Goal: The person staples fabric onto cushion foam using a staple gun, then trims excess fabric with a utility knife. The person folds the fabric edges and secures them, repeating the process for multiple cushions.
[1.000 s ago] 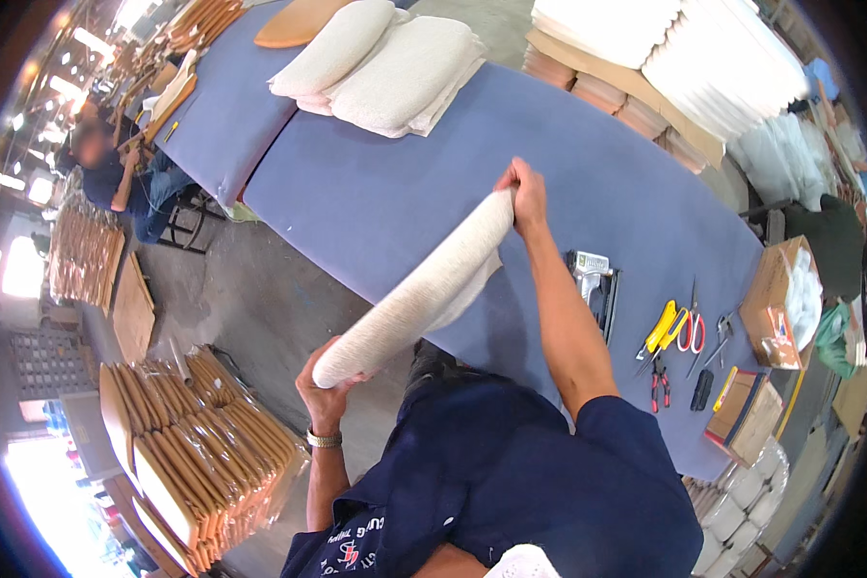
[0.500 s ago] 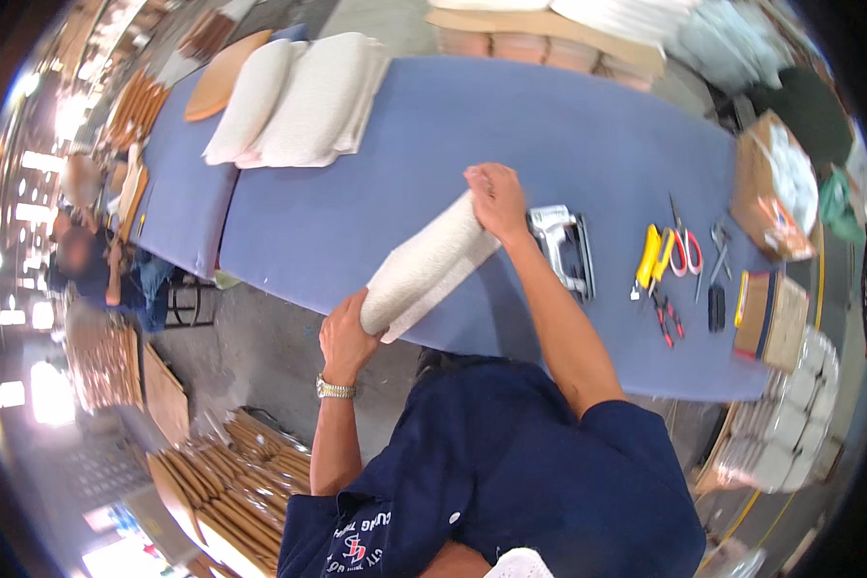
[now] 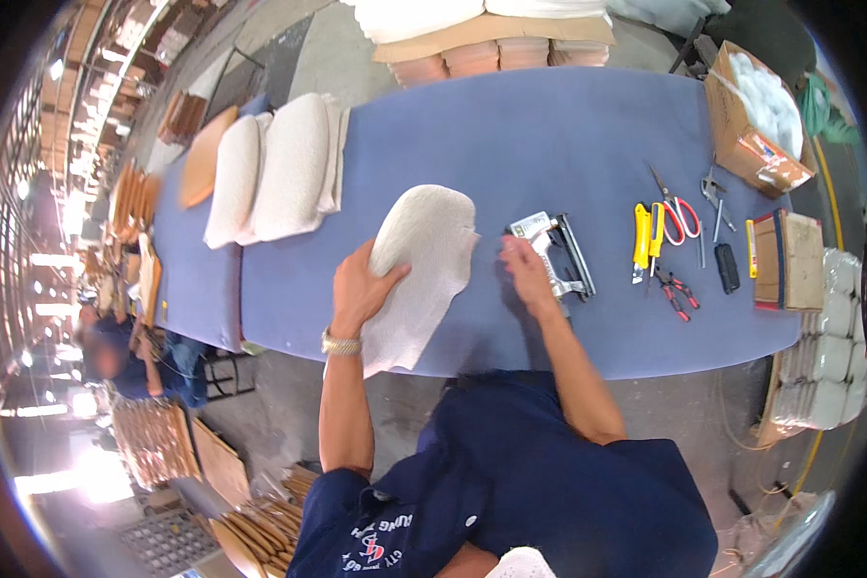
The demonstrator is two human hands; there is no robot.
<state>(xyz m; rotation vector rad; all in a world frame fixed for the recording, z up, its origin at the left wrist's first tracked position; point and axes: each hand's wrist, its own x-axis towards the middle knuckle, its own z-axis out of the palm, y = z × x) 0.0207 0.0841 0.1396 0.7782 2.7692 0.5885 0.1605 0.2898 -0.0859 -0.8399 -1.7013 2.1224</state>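
We've got the long blue table [image 3: 568, 144] with loads of bare room up top. The cream upholstered pad [image 3: 419, 275] overhangs the near edge, our left hand [image 3: 361, 287] flat on it, fingers spread, gripping nothing. Right hand [image 3: 525, 270] loosely curled, touching the staple gun [image 3: 557, 252].

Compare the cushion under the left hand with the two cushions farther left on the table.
The near cushion lies alone, overhanging the table's front edge under the left hand; the stacked cushions overlap side by side, untouched. Its cover spreads loose past the pad; theirs look plumper. All are cream fabric.
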